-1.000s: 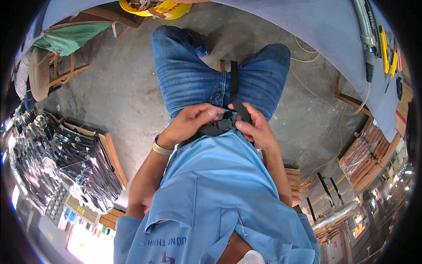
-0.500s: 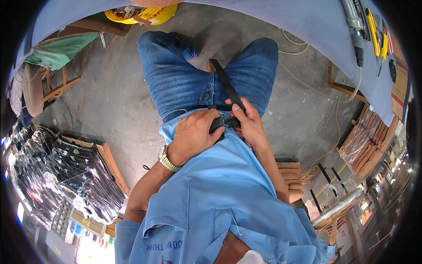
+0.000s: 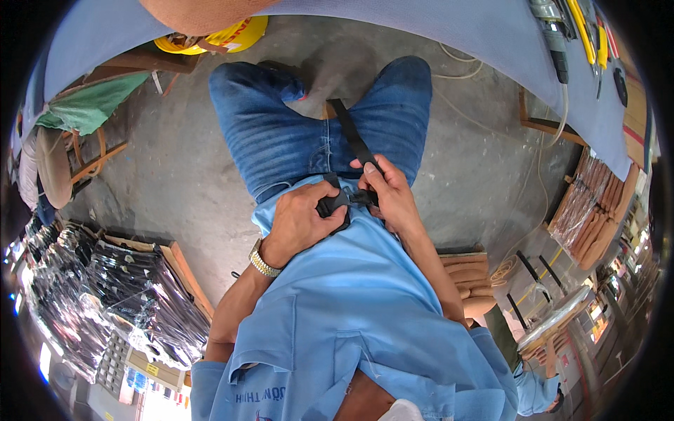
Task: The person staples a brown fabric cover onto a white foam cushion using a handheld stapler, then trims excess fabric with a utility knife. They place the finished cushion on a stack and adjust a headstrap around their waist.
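Note:
At the waist of my light blue shirt, my left hand, wearing a metal watch, is closed on a black plastic buckle. The thumb and index finger grip its near and far edges. Just to the right, my right hand pinches a black strap between thumb and fingers. The strap's free end points forward over my jeans, between the thighs. A short dark piece shows between the two hands, by the buckle; whether it is joined to the buckle I cannot tell.
A blue-grey covered worktable curves across the front, with a corded power screwdriver and yellow-handled tools at its right. Plastic-wrapped black bundles stand at left, brown cushions at right. A yellow tub-like thing sits ahead. Another person is behind right.
My left hand has turned slightly and drawn a little away from the right, showing more of the buckle. My right hand keeps its pinch on the strap. The whole view has shifted slightly.

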{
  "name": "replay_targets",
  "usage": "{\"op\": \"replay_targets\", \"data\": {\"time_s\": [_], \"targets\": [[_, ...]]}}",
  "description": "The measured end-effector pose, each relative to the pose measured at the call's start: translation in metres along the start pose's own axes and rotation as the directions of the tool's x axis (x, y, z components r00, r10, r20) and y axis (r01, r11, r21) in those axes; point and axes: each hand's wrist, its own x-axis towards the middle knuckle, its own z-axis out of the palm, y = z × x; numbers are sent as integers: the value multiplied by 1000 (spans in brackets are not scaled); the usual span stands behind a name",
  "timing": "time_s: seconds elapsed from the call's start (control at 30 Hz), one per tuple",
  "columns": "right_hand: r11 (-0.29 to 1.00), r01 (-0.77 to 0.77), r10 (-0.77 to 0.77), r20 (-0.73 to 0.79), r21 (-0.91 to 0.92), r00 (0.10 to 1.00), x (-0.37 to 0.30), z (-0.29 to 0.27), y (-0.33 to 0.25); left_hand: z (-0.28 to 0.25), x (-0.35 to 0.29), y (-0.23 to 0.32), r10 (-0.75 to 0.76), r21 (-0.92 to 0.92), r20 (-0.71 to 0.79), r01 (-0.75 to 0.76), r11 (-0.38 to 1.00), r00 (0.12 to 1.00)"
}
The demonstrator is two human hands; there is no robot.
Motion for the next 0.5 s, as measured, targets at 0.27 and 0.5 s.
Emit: {"op": "replay_targets", "data": {"time_s": [0.27,0.5], "targets": [[968,96,-72,-111,231,991,-3,-4,-1,1,-1,-7,-62,-411,4,58,910,998],[883,148,-69,-187,445,980,-15,-26,-14,-39,1,-45,-297,-742,-200,54,668,934]]}}
